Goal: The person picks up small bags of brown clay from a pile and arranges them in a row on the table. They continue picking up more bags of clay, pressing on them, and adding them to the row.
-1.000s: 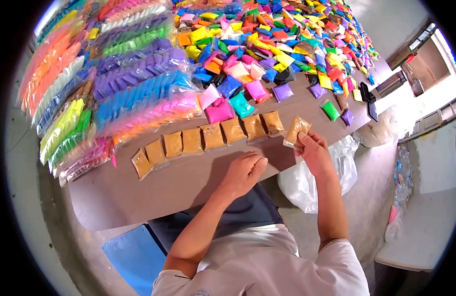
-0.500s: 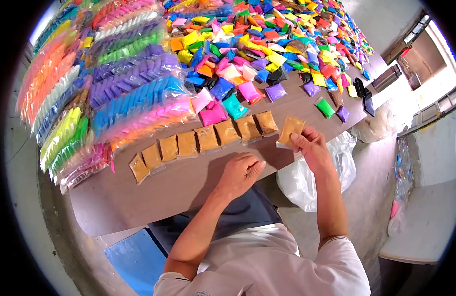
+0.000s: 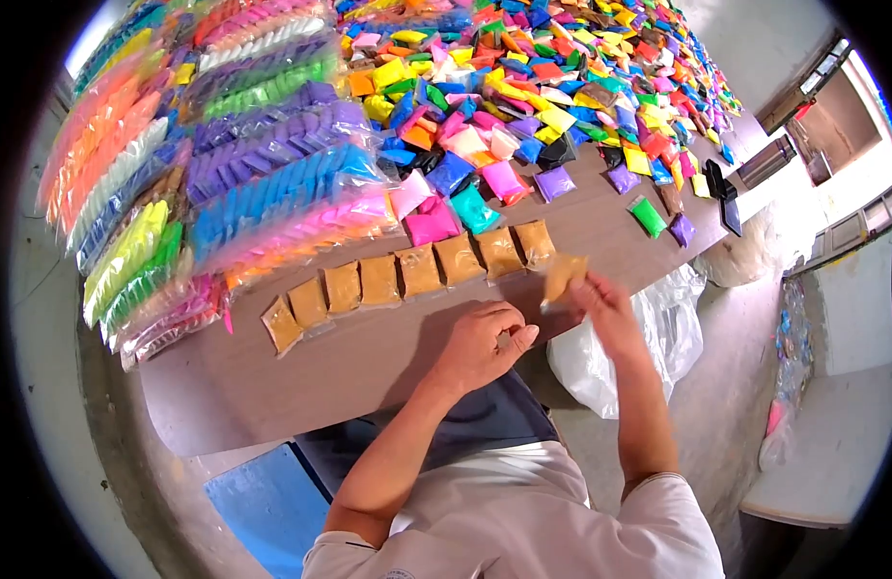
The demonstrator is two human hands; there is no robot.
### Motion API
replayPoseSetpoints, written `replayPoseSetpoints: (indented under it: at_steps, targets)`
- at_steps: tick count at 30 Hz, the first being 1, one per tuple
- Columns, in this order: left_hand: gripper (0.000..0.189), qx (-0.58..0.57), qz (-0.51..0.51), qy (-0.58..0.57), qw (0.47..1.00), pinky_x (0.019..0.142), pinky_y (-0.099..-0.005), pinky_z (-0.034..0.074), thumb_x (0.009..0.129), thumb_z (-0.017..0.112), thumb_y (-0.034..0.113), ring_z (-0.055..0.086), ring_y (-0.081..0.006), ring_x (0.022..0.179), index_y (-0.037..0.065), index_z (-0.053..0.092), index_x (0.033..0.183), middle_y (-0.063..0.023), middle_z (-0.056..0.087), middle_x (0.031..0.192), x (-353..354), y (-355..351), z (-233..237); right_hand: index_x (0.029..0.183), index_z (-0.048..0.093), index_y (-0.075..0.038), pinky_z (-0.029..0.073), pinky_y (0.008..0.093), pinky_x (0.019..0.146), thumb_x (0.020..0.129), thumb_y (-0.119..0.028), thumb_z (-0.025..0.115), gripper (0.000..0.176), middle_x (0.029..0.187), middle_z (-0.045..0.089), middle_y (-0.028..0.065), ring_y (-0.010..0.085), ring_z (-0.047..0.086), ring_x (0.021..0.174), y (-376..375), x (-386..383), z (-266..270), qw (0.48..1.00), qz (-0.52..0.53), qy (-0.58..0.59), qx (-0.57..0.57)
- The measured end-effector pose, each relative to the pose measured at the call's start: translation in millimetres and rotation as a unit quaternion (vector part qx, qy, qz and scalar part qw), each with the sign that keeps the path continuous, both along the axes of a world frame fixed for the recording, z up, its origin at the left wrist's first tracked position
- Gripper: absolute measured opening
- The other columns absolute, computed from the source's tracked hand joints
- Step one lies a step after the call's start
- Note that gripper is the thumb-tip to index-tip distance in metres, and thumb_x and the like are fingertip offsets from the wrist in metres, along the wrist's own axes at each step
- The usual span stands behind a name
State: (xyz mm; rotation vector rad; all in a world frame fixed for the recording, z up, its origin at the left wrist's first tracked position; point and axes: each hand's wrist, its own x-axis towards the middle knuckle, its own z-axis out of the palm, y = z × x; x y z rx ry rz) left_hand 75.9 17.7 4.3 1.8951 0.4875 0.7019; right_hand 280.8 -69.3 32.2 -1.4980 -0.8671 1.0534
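Note:
A small clear packet of tan-brown material is pinched between the thumb and fingers of my right hand, at the right end of a row on the table. Both the packet and the fingertips are blurred by motion. That row holds several matching brown packets, lying side by side in a slight curve. My left hand hovers near the table's front edge, just below the row. Its fingers are loosely curled, the thumb a little off them, with nothing visible inside.
Large clear bags of sorted coloured packets are stacked at the left. A big heap of loose coloured packets covers the back. A green packet and a black object lie at the right. A white plastic bag hangs by the edge.
The brown packet in my right hand has tilted and moved slightly. My left thumb has come away from the curled fingers. The view has shifted a little; the row is unchanged.

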Motion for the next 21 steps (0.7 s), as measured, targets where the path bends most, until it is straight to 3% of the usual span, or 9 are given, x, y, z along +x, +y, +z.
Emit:
replayPoseSetpoints:
  at_steps: [1,3,11,14,16,21]
  targets:
    - [0.028,0.0,0.0,0.0,1.0,0.068,-0.0338,0.048,0.094,0.064,0.026,0.06,-0.024,0.075,0.0,0.063,0.086,-0.0103,0.063,0.084,0,0,0,0.106,0.067,-0.003,0.041,0.0228,0.061,0.099,-0.025,0.062,0.025,0.078,0.059,-0.003,0.006,0.05,0.067,6,15,-2,0.998,-0.054,-0.038,0.01]
    - [0.023,0.021,0.014,0.001,1.0,0.067,-0.0333,0.047,0.091,0.067,0.023,0.058,-0.0231,0.073,0.002,0.063,0.084,-0.0088,0.061,0.079,1,-1,1,0.109,0.065,-0.002,0.04,0.0219,0.059,0.099,-0.025,0.061,0.026,0.077,0.057,-0.0033,0.0056,0.049,0.067,20,49,-7,0.988,-0.043,-0.145,0.019]
    - [0.019,0.026,0.028,-0.003,0.999,0.067,-0.0338,0.047,0.088,0.068,0.019,0.058,-0.0245,0.072,0.002,0.062,0.081,-0.0086,0.061,0.078,2,-2,1,0.106,0.064,0.004,0.042,0.0252,0.058,0.094,-0.022,0.067,0.028,0.075,0.06,0.0009,0.0068,0.051,0.067,66,88,-25,0.972,-0.019,-0.234,0.0]
    - [0.019,0.03,0.029,-0.004,0.999,0.068,-0.0346,0.048,0.088,0.068,0.018,0.058,-0.0256,0.073,0.002,0.062,0.081,-0.0092,0.061,0.079,1,-2,1,0.098,0.066,0.002,0.047,0.0292,0.061,0.091,-0.021,0.07,0.025,0.075,0.065,0.0064,0.0126,0.059,0.067,68,87,-34,0.958,-0.027,-0.286,0.004]
    - [0.019,0.029,0.028,-0.002,0.999,0.069,-0.0352,0.048,0.088,0.068,0.018,0.058,-0.0263,0.073,0.002,0.062,0.081,-0.0095,0.061,0.079,3,-2,1,0.091,0.067,0.0,0.05,0.0331,0.064,0.087,-0.022,0.071,0.023,0.077,0.069,0.0124,0.0198,0.066,0.07,66,77,-30,0.911,-0.045,-0.41,0.001]
    - [0.019,0.037,0.04,0.003,0.999,0.072,-0.0377,0.048,0.087,0.068,0.017,0.059,-0.0291,0.076,0.002,0.06,0.079,-0.0109,0.061,0.078,2,-3,0,0.092,0.067,-0.002,0.05,0.0364,0.066,0.084,-0.023,0.073,0.024,0.079,0.068,0.0141,0.0256,0.067,0.073,69,61,-21,0.91,-0.082,-0.407,0.007]
